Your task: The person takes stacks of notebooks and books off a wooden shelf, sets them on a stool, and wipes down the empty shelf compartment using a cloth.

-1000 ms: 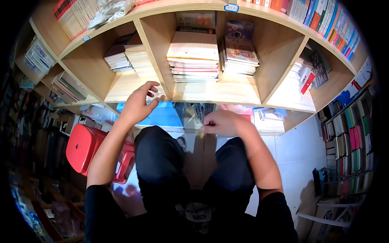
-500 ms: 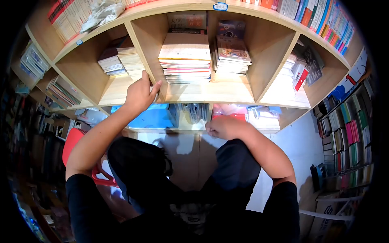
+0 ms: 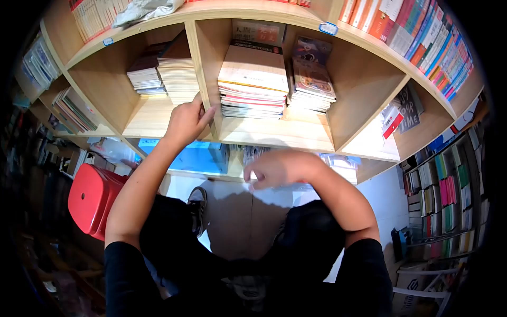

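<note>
My left hand (image 3: pixel 186 124) is at the front edge of a wooden shelf divider (image 3: pixel 195 58), its thumb apart from the fingers and nothing seen in it. Slightly blurred, my right hand (image 3: pixel 272 169) hangs in front of the lower shelf, fingers loosely bent with a gap at the thumb, holding nothing visible. Right of the divider stand a tall stack of books (image 3: pixel 253 79) and a smaller stack (image 3: pixel 311 84). Paler book stacks (image 3: pixel 179 76) lie left of it. Below my left hand a blue box (image 3: pixel 203 158) sits in the lower compartment.
A red stool (image 3: pixel 92 198) stands at the left. Upright books (image 3: pixel 422 37) line the top shelf, where a pale cloth (image 3: pixel 148 10) lies. More bookshelves (image 3: pixel 449 185) and a white-framed rack (image 3: pixel 422 290) are at the right. My shoe (image 3: pixel 197 206) is on the tiled floor.
My left hand has moved from in front of the shelf to the divider edge. My right hand has shifted slightly left and its fingers have loosened. The view and my legs have shifted.
</note>
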Motion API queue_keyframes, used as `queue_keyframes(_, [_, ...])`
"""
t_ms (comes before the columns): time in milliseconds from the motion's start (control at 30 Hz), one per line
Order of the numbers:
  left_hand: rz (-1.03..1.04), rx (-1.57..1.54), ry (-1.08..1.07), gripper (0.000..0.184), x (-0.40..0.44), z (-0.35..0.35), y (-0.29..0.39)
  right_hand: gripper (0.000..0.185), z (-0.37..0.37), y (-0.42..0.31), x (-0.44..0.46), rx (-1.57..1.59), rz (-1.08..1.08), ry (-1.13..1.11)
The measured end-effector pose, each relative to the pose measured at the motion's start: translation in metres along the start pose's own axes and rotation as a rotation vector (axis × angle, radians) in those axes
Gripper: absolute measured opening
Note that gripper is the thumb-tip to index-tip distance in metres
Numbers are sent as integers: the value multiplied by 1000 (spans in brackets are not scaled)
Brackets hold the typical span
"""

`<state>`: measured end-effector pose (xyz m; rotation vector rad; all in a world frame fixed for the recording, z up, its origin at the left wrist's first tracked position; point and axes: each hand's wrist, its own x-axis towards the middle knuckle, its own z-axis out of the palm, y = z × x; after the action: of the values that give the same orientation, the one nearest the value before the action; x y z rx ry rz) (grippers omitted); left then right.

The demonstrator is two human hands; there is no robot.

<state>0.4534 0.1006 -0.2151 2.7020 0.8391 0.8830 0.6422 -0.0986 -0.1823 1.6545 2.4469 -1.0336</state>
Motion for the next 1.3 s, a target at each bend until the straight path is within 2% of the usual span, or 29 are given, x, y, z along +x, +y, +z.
queue_keyframes(33, [-3, -7, -24, 33, 1, -2, 0, 41, 5, -10, -6, -141, 124, -17])
queue_keyframes(100, [1, -76, -47, 34, 3, -8, 2, 41, 20, 14, -6, -45, 101, -115])
queue_keyframes(200, [-28, -130, -100, 33, 9, -12, 7, 42, 44, 66, -12, 61, 140, -10])
queue_keyframes(233, [-63, -116, -121, 32, 9, -10, 6, 42, 42, 69, -13, 72, 140, -15])
queue_keyframes(300, [-26, -143, -80, 34, 9, -3, 0, 44, 31, 66, -12, -49, 295, -45])
queue_keyframes(400, [-34, -57, -54, 37, 12, -2, 1, 44, 25, 49, -13, 86, 409, -33])
queue_keyframes(500, [-22, -99, -48, 37, 10, -5, 2, 46, 20, 33, -10, 127, 395, -104])
queue_keyframes(667, [-9, -79, -59, 33, 3, -8, -1, 45, 32, 15, 6, 134, 329, -6])
queue_keyframes(733, [45, -238, -142, 31, 0, -15, -8, 45, 43, 20, 14, 110, 278, -6])
queue_keyframes(833, [115, -267, -185, 26, 4, -21, -38, 47, 50, 31, 36, 56, 220, -66])
queue_keyframes(900, [65, -222, -104, 24, 12, -19, -53, 47, 55, 42, 58, 39, 208, -128])
queue_keyframes(967, [29, -84, 45, 26, 16, -13, -73, 51, 59, 60, 83, -51, 292, -228])
queue_keyframes(1000, [15, -78, 54, 26, 17, -12, -81, 51, 59, 67, 97, 62, 396, -330])
queue_keyframes(1033, [-35, 0, 80, 26, 18, -10, -87, 51, 63, 75, 107, 55, 389, -336])
queue_keyframes(1100, [-84, 79, 100, 27, 18, -1, -103, 50, 74, 89, 121, -169, 295, -306])
queue_keyframes(1167, [-177, 229, 131, 28, 12, 13, -124, 50, 78, 89, 132, -216, 329, -325])
queue_keyframes(1300, [-248, 392, -76, 30, -6, 10, -137, 54, 71, 76, 139, -181, 261, -272])
